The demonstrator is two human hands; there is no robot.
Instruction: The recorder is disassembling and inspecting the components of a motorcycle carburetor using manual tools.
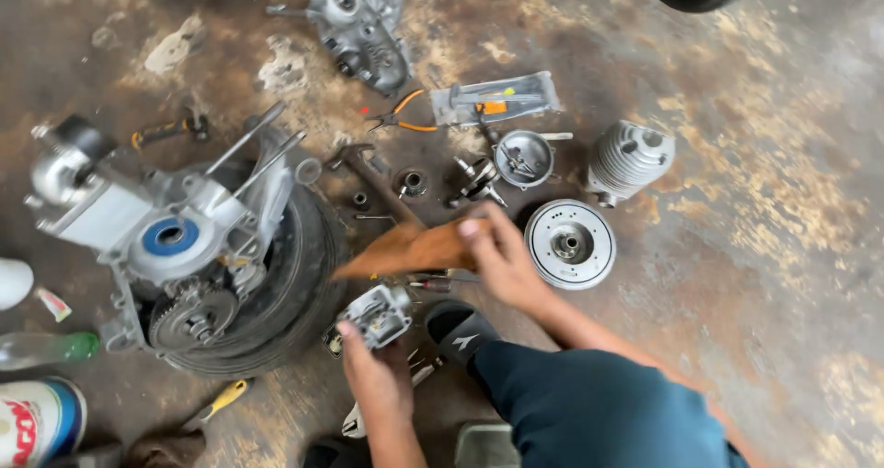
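The biggest thing on the stained concrete floor [737,247] is the engine case [175,238], a grey cast block with a blue-ringed bearing seat and a toothed gear low on its side, propped on a black tyre [308,275] at the left; two long studs stick up from it. To the right lie a finned cylinder [629,161] on its side and, nearer the person, a round flywheel plate [570,243] lying flat, with a second case half [362,22] at the top edge. Smaller still is the carburettor [379,314], held low and just right of the tyre: a compact, knobbly body of pale cast metal, with ports and small fittings showing and grime in its recesses. It is probably light enough for one hand yet dense and rigid, likely slick with oil, and its thin levers, screws and brass parts look easy to bend, so the solid middle of the body is the sound place to hold it. The left hand [378,381] does so, fingers wrapped closed round its lower side from beneath. The right hand [502,256] is closed on a brown rag [410,250], pinched between thumb and fingers, which hangs blurred just above the carburettor; whether it touches the metal cannot be told. Orange-handled pliers [402,118] and a yellow-handled tool [218,402] lie well apart.
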